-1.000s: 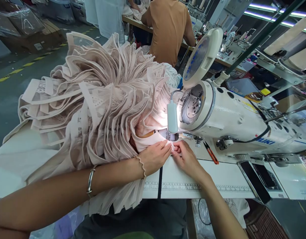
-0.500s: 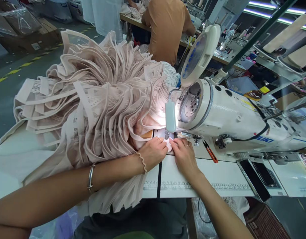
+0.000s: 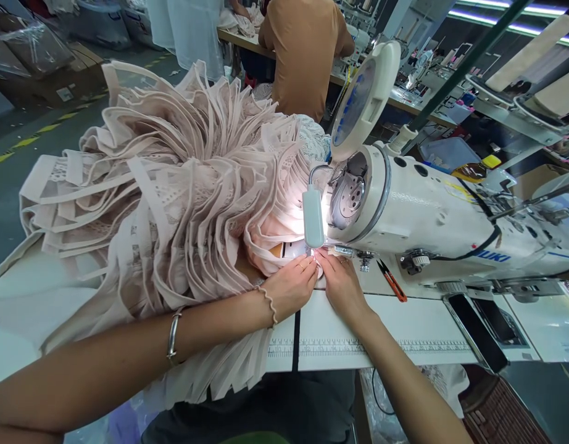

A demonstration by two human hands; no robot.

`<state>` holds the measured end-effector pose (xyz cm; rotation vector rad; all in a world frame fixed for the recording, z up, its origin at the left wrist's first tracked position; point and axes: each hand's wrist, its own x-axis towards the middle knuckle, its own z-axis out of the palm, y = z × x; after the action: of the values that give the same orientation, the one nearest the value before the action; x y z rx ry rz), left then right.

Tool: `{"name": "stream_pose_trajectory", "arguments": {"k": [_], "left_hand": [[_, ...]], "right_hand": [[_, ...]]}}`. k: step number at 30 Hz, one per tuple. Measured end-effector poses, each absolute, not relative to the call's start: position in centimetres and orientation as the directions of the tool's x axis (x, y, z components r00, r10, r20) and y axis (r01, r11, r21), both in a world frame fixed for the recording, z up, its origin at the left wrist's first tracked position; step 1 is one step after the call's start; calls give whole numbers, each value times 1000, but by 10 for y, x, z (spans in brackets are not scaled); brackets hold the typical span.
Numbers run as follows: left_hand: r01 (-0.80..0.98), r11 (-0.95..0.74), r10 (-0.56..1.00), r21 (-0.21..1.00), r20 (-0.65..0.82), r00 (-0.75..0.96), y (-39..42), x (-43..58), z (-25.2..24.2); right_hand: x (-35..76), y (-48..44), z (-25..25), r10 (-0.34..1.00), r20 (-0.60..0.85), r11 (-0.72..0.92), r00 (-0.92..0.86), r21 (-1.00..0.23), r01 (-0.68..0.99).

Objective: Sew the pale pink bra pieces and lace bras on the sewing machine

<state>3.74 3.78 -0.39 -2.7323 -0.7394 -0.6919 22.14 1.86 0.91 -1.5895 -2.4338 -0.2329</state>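
A white sewing machine stands in front of me, a small lamp lighting its needle area. Just below the lamp, my left hand and my right hand meet, their fingertips pinched on a small piece of pale pink fabric. Most of that piece is hidden under the fingers. Beside my left forearm rises a large heap of pale pink lace garments, several layers deep and reaching up to the machine. The needle itself is hidden behind the lamp and fingers.
Orange-handled thread snips lie right of my right hand. A phone rests at the table's front right, past a printed ruler. Ahead, a person in a brown shirt sits at another table. Cardboard boxes stand far left.
Both hands have shifted slightly forward toward the needle area and drawn closer together. Less of the small pink piece shows between the fingers now. The view has moved a little.
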Motion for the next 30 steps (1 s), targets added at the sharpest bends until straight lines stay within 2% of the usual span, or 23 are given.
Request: {"name": "stream_pose_trajectory", "arguments": {"k": [3, 11, 18, 21, 26, 30], "left_hand": [[516, -854, 418, -68, 500, 758, 39, 37, -4], [527, -844, 401, -100, 534, 744, 43, 35, -3], [521, -853, 436, -33, 503, 746, 47, 34, -6], [530, -847, 452, -27, 487, 747, 48, 34, -4], [563, -821, 450, -92, 503, 738, 49, 35, 3], [561, -824, 449, -81, 512, 733, 50, 34, 4]], "right_hand": [[224, 19, 8, 884, 264, 404, -386, -13, 915], [226, 21, 6, 904, 235, 371, -357, -18, 928], [224, 23, 4, 903, 256, 357, -344, -6, 934], [223, 23, 6, 922, 219, 331, -320, -13, 944], [219, 24, 15, 951, 127, 287, -281, -29, 958], [214, 24, 23, 971, 48, 236, -234, -38, 971]]}}
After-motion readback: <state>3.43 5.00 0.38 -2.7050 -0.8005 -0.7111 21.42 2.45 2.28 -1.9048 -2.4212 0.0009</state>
